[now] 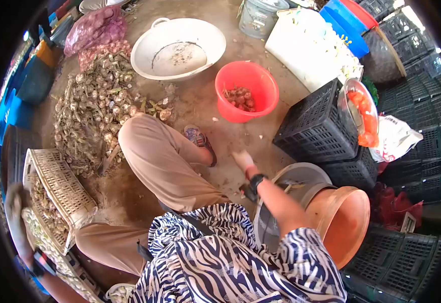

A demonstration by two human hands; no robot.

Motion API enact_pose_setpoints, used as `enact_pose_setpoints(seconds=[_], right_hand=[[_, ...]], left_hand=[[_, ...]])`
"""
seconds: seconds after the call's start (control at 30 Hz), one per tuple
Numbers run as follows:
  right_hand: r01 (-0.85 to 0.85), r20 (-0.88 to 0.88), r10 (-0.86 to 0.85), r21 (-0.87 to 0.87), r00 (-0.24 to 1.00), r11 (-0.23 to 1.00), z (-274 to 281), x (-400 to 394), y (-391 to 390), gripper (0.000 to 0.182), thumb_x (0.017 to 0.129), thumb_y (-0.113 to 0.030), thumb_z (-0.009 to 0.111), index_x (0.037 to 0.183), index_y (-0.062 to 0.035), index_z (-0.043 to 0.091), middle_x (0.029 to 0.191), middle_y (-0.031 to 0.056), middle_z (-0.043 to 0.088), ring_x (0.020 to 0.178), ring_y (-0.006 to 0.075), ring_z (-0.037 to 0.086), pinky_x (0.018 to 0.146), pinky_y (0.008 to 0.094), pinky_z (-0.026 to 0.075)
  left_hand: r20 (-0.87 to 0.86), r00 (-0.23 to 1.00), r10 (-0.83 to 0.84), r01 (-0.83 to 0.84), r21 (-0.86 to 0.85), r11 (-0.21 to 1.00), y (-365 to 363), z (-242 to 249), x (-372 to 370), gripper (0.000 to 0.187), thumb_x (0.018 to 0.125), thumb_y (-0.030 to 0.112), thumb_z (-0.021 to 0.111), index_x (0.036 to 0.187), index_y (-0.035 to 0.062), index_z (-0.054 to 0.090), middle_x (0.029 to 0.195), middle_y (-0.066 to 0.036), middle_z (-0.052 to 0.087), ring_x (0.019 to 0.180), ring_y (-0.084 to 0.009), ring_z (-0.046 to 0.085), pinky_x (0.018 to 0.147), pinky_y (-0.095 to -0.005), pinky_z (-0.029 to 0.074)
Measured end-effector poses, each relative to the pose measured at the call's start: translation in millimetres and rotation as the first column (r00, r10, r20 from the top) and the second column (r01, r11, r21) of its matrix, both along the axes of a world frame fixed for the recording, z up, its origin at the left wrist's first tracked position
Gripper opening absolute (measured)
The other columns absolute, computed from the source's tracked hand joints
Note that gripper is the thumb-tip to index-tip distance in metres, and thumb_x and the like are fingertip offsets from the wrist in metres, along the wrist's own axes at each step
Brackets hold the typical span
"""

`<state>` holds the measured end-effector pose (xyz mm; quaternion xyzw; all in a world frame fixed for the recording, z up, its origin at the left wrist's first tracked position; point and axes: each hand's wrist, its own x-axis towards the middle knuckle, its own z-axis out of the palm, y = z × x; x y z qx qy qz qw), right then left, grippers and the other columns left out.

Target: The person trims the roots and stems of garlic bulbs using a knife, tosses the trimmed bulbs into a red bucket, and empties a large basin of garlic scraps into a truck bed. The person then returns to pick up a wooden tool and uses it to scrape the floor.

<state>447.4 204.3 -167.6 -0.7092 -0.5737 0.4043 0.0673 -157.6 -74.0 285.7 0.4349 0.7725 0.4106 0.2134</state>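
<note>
You are holding your left hand (16,204) at the left edge of the frame, beside the pale basket (65,187) at lower left; blur is hiding its grip. You are extending your right hand (241,159) above the floor (180,108) near the centre, just beside your sandal (196,136); you cannot tell how open it is or whether it is holding anything. The red tub (245,113) is sitting at upper centre with reddish bulbs (239,98) inside, right of the garlic heap (92,111).
</note>
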Motion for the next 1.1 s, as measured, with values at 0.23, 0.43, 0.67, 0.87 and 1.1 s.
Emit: enact_pose_setpoints(seconds=[0.23, 0.43, 0.67, 0.87, 1.1], right_hand=[[-0.099, 0.533, 0.440, -0.550, 0.723, 0.829, -116, 58, -121, 0.028, 0.089, -0.023, 0.059, 0.111, -0.0112, 0.071, 0.120, 0.0150, 0.066, 0.109, 0.0339, 0.065, 0.089, 0.0521, 0.050], [-0.150, 0.434, 0.619, -0.728, 0.655, 0.669, -147, 49, -90, 0.043, 0.083, -0.019, 0.072, 0.125, -0.0156, 0.066, 0.134, 0.0093, 0.060, 0.122, 0.0342, 0.058, 0.105, 0.0608, 0.039], [0.121, -0.688, -0.195, -0.155, 0.699, 0.980, -39, -141, 105, 0.028, 0.092, -0.027, 0.065, 0.110, -0.0065, 0.062, 0.089, 0.0114, 0.067, 0.084, 0.0215, 0.068, 0.071, 0.0326, 0.057], [-0.251, -0.558, 0.105, -0.191, 0.823, 0.949, 76, -180, 193, 0.032, 0.094, -0.029, 0.062, 0.113, -0.0032, 0.059, 0.087, 0.0081, 0.064, 0.071, 0.0173, 0.064, 0.063, 0.0316, 0.054], [-0.594, 0.024, 0.599, 0.162, 0.801, 0.788, 20, -261, 269, 0.068, 0.088, -0.034, 0.067, 0.142, -0.0005, 0.041, 0.133, 0.0237, 0.056, 0.118, 0.0370, 0.058, 0.100, 0.0416, 0.046]], left_hand=[[-0.050, 0.998, 0.031, -0.043, -0.258, 0.965, -45, 0, 47, 0.072, 0.084, 0.059, 0.067, 0.118, -0.0034, 0.056, 0.088, -0.002, 0.054, 0.079, -0.0105, 0.050, 0.069, -0.0241, 0.040], [-0.136, 0.990, -0.044, -0.015, -0.404, 0.915, -37, -14, 74, 0.050, 0.088, 0.033, 0.072, 0.117, -0.0051, 0.058, 0.100, -0.009, 0.064, 0.088, -0.0167, 0.060, 0.080, -0.0317, 0.050], [0.012, 0.980, -0.198, 0.187, -0.395, 0.900, 84, -70, 84, 0.033, 0.083, 0.023, 0.066, 0.101, -0.0050, 0.065, 0.089, -0.013, 0.067, 0.084, -0.0198, 0.063, 0.078, -0.0323, 0.051], [-0.149, 0.787, -0.598, 0.415, -0.589, 0.693, 147, -257, 62, 0.038, 0.082, 0.038, 0.064, 0.100, 0.0045, 0.069, 0.091, -0.019, 0.069, 0.087, -0.0380, 0.066, 0.079, -0.0445, 0.053], [-0.138, 0.787, -0.601, 0.348, -0.704, 0.618, 257, -410, 74, 0.038, 0.078, 0.021, 0.062, 0.111, 0.0031, 0.065, 0.117, -0.024, 0.062, 0.107, -0.0386, 0.061, 0.090, -0.0458, 0.050]])
